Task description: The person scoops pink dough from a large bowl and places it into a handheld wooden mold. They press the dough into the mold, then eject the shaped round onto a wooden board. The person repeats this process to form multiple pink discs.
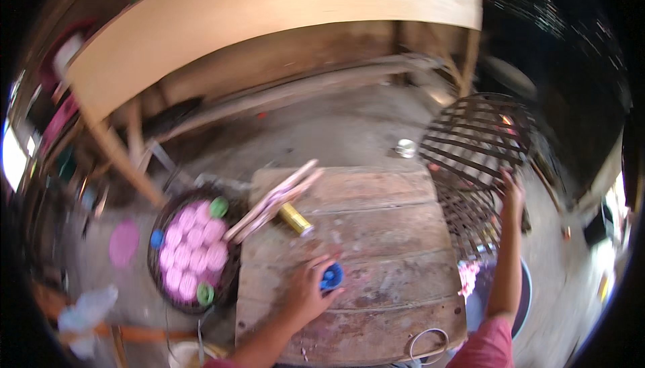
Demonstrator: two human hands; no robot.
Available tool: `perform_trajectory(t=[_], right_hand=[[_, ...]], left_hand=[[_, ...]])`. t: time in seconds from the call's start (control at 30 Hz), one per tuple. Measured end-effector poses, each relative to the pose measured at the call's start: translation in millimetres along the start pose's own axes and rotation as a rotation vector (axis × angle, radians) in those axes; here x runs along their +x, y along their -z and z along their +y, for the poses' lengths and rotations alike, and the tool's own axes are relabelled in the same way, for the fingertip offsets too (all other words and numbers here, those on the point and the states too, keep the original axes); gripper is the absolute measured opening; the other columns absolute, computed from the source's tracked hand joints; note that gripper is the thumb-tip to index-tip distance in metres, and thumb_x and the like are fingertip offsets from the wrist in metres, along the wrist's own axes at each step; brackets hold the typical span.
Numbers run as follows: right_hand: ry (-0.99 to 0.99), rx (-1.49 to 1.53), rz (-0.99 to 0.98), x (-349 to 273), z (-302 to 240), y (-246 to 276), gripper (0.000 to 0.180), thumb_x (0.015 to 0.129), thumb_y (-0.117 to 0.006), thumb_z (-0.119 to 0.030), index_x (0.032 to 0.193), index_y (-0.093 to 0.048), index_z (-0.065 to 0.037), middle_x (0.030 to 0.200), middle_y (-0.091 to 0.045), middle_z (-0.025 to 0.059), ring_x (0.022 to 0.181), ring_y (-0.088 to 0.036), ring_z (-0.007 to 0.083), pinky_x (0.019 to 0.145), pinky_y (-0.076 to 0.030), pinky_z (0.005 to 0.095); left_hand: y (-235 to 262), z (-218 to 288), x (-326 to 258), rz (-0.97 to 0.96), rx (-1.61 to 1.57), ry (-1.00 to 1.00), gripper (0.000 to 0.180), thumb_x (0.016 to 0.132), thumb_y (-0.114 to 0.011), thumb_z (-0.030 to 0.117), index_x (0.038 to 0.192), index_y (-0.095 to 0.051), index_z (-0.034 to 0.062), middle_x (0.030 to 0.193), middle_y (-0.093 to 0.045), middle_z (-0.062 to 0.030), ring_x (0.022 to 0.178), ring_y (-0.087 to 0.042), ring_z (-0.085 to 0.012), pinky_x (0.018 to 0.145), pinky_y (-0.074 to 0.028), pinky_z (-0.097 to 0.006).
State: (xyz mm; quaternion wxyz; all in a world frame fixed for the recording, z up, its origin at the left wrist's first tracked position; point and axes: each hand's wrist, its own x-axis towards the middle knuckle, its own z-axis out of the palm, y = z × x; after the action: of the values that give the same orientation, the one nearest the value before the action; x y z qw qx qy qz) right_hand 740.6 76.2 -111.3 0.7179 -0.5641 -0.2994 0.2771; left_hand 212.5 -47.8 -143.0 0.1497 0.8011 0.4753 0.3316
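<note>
My left hand (310, 293) curls its fingers round a small blue plastic cup (332, 277) on the worn wooden table (376, 234). To the right, my right hand (510, 192) is at the rim of a dark woven lattice basket lid (470, 136), its fingers bent over the edge and slightly blurred. The lid is tilted up above a woven basket (467, 217) beside the table. Beyond my left hand lie a yellow-gold can (295, 219) and a pair of pink-stained wooden sticks (274, 200).
Left of the table stands a basket (156, 274) of pink, ribbed round pieces (195, 247), with green and blue rings on it. A blue-grey tub (524, 301) with pink stuff is at the lower right. A long pale bench (282, 5) crosses the back. A small tin (406, 148) rests on the floor.
</note>
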Motion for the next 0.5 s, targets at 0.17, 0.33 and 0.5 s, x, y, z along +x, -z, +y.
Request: perform_trajectory(t=[0.17,0.33,0.5], right_hand=[[0.347,-0.146,-0.117,-65,-79,-55,0.038,0.098,-0.058,-0.023,0.132,-0.055,-0.008,0.124,-0.063,0.0009,0.079,-0.054,0.0042,0.07,-0.045,0.0212],[0.612,-0.18,-0.304,-148,-126,-109,0.038,0.1,-0.054,-0.022,0.136,-0.053,-0.008,0.129,-0.06,0.0014,0.088,-0.056,0.0058,0.075,-0.045,0.0216],[0.254,0.187,-0.667,-226,-148,-193,0.037,0.099,-0.051,-0.013,0.134,-0.049,-0.002,0.121,-0.062,0.008,0.085,-0.06,0.0094,0.07,-0.052,0.0245]], left_hand=[[15,9,-2,0.184,-0.176,-0.067,0.073,0.078,-0.08,0.03,0.137,-0.042,0.0086,0.146,-0.037,-0.0184,0.132,-0.041,-0.0363,0.107,-0.037,-0.045],[66,-2,-12,0.333,-0.655,0.118,0.071,0.088,-0.071,0.025,0.144,-0.031,0.0064,0.149,-0.034,-0.0154,0.136,-0.038,-0.0279,0.11,-0.035,-0.044],[163,-43,-50,0.712,-0.963,0.315,0.079,0.093,-0.063,0.032,0.15,-0.017,0.0049,0.15,-0.032,-0.0162,0.131,-0.044,-0.0292,0.106,-0.042,-0.04]])
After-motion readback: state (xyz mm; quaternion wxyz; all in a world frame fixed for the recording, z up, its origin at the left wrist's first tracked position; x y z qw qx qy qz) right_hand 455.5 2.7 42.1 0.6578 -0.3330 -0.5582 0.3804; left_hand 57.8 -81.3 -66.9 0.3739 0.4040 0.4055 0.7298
